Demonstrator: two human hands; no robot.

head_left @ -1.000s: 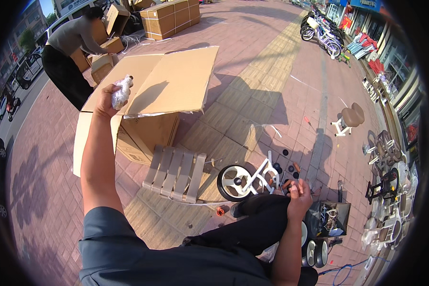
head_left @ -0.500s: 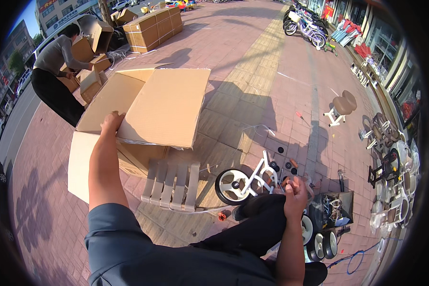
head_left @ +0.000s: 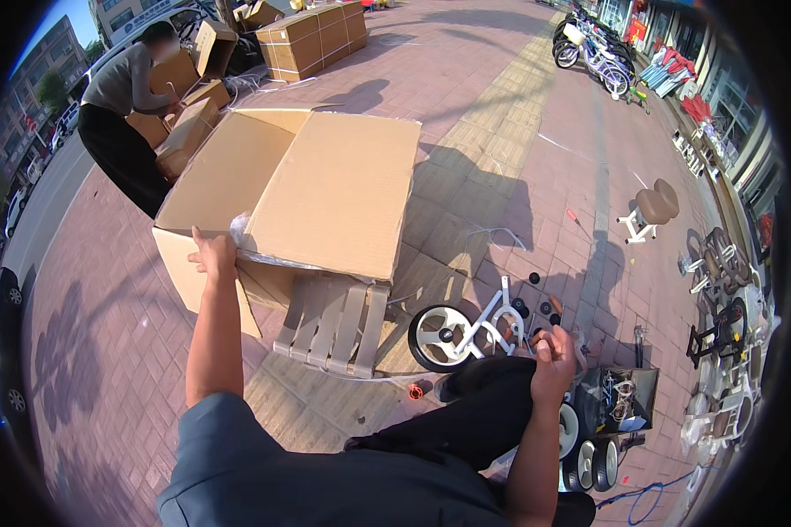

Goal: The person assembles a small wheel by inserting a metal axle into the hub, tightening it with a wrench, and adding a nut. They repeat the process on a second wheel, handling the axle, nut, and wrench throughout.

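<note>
A large open cardboard box (head_left: 334, 193) stands ahead of me on a slatted brown piece (head_left: 330, 325). At its near left edge my left hand (head_left: 213, 253) is closed on the cardboard, with a finger sticking up by the side flap (head_left: 180, 268). Clear plastic shows at the box mouth. Above my right knee, my right hand (head_left: 554, 364) has its fingers drawn together; a small orange-brown bit shows at the fingertips, too small to name. Just beyond it lies a white bike frame (head_left: 488, 321) with a black-tyred wheel (head_left: 439, 337).
Small black wheels (head_left: 519, 307) lie beyond the frame. A black bin of parts (head_left: 624, 395) and loose wheels (head_left: 605, 464) are at my right. Further off are a brown-seated stool (head_left: 650, 211) and frames in plastic (head_left: 729, 404). A person (head_left: 127, 114) bends over boxes at far left.
My left hand has come out from the box mouth to its near left edge, and the side flap has shifted. My view has turned slightly left. The right hand stays over the knee.
</note>
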